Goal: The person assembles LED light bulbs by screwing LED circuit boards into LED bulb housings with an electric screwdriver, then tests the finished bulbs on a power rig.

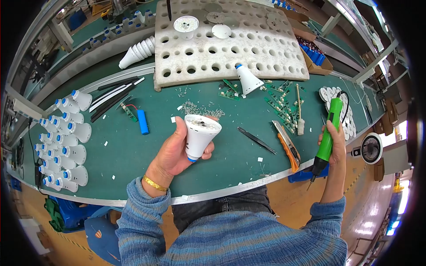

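My left hand [175, 148] is wrapped round a white cone-shaped lamp housing [199, 135], its wide face up and its blue tip down. Small dark parts show on that face. Behind the housing lies a heap of small screws [202, 109] on the green table [213, 173]. At the right, my right hand [335, 139] grips a green electric screwdriver [329, 133], whose thin bit points down past the table's front edge. Between the hands lie black tweezers [256, 140] and an orange utility knife [287, 146].
Rows of white housings [66, 137] stand at the left, near a blue battery [142, 122]. A foam board with holes [230, 57] spans the back. Another housing [248, 80] leans by green circuit boards [282, 104]. White discs [348, 119] lie at the right, beside a small fan [371, 147].
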Tool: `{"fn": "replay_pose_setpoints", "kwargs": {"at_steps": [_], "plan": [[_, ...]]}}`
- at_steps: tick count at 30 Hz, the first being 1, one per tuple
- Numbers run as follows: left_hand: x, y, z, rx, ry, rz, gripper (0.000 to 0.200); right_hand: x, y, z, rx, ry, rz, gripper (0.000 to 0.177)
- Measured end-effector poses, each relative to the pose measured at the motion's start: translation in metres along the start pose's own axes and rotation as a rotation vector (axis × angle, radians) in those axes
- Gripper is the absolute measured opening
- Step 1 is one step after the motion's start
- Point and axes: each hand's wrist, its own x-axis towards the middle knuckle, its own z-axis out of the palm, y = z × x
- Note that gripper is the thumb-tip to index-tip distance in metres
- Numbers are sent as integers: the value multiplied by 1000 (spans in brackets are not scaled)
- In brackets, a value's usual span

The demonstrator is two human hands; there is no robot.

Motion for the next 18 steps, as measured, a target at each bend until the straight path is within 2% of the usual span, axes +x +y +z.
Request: {"fn": "replay_pose_setpoints", "kwargs": {"at_steps": [3, 6, 9, 12, 15, 18], "plan": [[2, -1, -1, -18, 7, -12, 73, 11, 14, -6, -251, 70, -35, 49], [2, -3, 8, -15, 83, 45, 62, 22, 24, -7, -339, 78, -31, 53], [2, 0, 1, -37, 14, 57, 56, 32, 32, -9, -401, 72, -57, 56], [0, 4, 2, -56, -20, 53, 62, 36, 37, -6, -419, 65, -47, 62], [0, 3, 3, 55, -65, 108, 79, 37, 42, -2, -462, 75, -41, 68], [-2, 5, 12, 179, -22, 112, 90, 35, 43, 0, -502, 98, -32, 71]]}}
